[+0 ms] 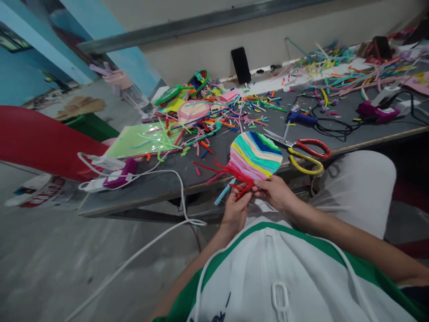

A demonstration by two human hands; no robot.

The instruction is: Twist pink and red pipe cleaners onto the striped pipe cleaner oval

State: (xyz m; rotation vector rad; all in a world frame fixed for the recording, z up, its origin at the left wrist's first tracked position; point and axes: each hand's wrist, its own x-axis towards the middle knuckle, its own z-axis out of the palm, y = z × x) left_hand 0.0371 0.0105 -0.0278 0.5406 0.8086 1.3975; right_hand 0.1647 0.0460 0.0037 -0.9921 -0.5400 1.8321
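In front of my lap is a rounded craft piece [255,154], covered in striped pipe cleaners of blue, green, cream, yellow and pink. Red pipe cleaners [239,174] run along its lower left edge, their loose ends sticking out to the left. My left hand [236,206] is closed, thumb and fingers pinching the red strands below the piece. With thumb and fingers, my right hand [273,192] grips the piece's lower edge. A light blue pipe cleaner [224,193] pokes out beside my left hand; its other end is hidden.
Scissors [290,144] with red and yellow handles lie open near the table edge. Behind them is a blue glue gun [302,118] with its black cord. Cut pipe cleaners [254,105] litter the grey table. A phone [240,65] leans on the wall; a white cable [182,192] hangs over the edge.
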